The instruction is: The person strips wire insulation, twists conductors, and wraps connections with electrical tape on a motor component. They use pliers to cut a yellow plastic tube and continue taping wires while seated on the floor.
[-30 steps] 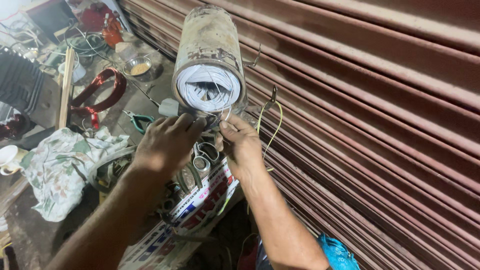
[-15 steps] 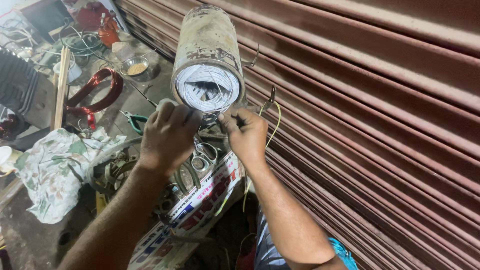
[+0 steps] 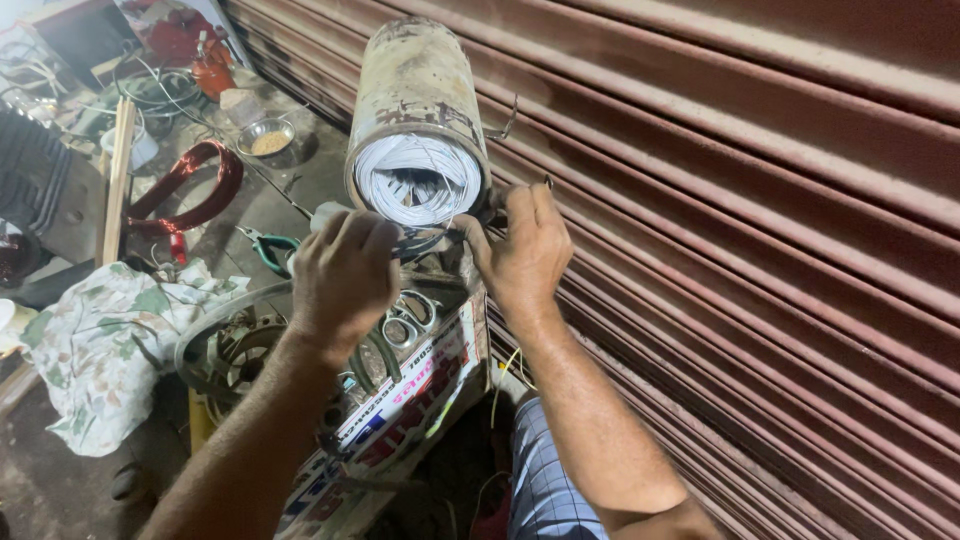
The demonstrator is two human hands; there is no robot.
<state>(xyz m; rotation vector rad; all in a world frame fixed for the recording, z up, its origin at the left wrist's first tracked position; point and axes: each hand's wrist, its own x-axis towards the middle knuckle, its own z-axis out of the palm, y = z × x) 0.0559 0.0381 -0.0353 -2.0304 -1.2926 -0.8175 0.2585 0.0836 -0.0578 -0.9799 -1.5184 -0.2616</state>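
Dim warm light, soft shadows, slight blur

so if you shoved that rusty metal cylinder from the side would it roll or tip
Probably roll: the metal cylinder is round and seems to lie on its side. It looks heavy, being a thick rusty shell packed with white lining. Both hands, left and right, at its mouth would likely steady it.
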